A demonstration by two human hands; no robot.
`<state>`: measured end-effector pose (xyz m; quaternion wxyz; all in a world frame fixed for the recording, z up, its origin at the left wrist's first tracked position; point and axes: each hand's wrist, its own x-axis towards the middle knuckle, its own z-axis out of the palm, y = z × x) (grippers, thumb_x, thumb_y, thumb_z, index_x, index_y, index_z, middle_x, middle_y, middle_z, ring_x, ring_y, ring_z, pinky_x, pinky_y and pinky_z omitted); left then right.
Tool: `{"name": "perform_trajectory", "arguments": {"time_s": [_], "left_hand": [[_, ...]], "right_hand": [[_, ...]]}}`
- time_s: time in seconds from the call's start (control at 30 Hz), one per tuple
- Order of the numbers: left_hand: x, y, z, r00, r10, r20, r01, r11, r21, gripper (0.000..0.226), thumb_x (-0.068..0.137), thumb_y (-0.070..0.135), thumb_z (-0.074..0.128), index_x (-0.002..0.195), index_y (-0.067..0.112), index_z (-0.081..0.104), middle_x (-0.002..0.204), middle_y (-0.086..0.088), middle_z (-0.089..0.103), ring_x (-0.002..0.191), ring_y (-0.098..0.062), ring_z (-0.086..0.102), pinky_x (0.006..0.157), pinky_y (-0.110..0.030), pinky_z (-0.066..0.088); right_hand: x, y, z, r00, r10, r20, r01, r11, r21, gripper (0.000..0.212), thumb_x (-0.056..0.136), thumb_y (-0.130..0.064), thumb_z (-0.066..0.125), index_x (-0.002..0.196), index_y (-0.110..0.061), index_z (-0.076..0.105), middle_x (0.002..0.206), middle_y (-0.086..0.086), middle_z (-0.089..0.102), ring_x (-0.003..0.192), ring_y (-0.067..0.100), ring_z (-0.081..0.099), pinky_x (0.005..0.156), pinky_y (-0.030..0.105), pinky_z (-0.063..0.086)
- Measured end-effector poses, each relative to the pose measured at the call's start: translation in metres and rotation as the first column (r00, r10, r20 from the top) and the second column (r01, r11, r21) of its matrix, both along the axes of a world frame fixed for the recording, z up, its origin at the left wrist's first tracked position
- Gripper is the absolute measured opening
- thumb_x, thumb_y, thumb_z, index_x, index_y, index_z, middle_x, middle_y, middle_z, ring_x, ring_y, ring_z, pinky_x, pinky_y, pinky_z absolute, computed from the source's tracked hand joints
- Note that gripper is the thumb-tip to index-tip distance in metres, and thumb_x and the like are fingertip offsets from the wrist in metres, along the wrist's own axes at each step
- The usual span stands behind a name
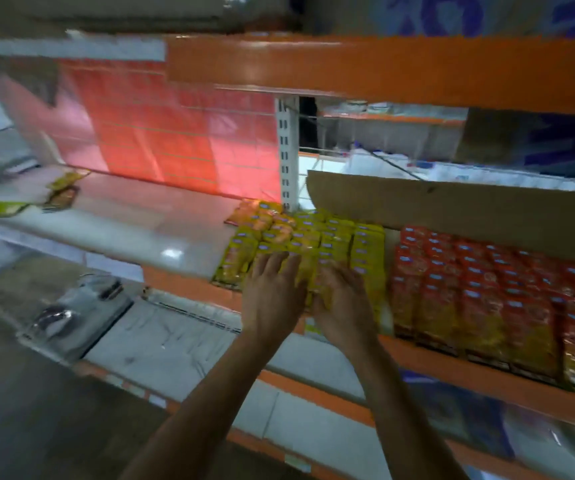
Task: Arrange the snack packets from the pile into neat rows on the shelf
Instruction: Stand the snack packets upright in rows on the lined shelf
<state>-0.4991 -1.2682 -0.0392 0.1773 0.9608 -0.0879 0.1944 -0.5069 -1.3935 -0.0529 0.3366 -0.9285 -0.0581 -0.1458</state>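
Glossy yellow snack packets (338, 237) are laid in rows on white orange-edged shelf (133, 223) | left hand (272, 296) is pressed flat on them, fingers straight | right hand (345, 303) is laid alongside, grip cannot be told

A red slatted back panel (161, 133) glowed beside a white perforated upright (288, 150), under an orange beam (383, 64), above dim grey floor (19, 427).

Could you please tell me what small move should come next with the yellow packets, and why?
Probably slide the left hand up and square the tilted back-left yellow packets: they lie askew, while the red packets alongside sit in straight rows.
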Motion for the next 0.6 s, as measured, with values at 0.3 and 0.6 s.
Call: {"name": "perform_trajectory", "arguments": {"time_s": [0.3, 0.6], "left_hand": [[0.012, 0.193, 0.0, 0.977, 0.212, 0.002, -0.212, 0.976, 0.059, 0.049, 0.094, 0.04, 0.051, 0.138, 0.019, 0.046, 0.143, -0.001, 0.047, 0.134, -0.023, 0.036, 0.103, -0.038, 0.036], [0.057, 0.319, -0.013, 0.946, 0.323, -0.033, -0.319, 0.944, 0.085, 0.051, 0.094, 0.041, 0.05, 0.14, 0.018, 0.044, 0.144, -0.005, 0.046, 0.132, -0.027, 0.038, 0.104, -0.04, 0.036]], "right_hand": [[0.035, 0.19, 0.002, 0.989, 0.15, 0.003, -0.15, 0.989, -0.007, 0.045, 0.085, -0.01, 0.06, 0.13, -0.007, 0.055, 0.14, 0.011, 0.049, 0.134, 0.028, 0.038, 0.114, 0.031, 0.021], [0.098, 0.316, -0.009, 0.97, 0.237, -0.056, -0.237, 0.972, 0.001, 0.046, 0.091, -0.02, 0.06, 0.136, -0.013, 0.05, 0.146, 0.005, 0.043, 0.137, 0.02, 0.033, 0.112, 0.025, 0.023]]}}
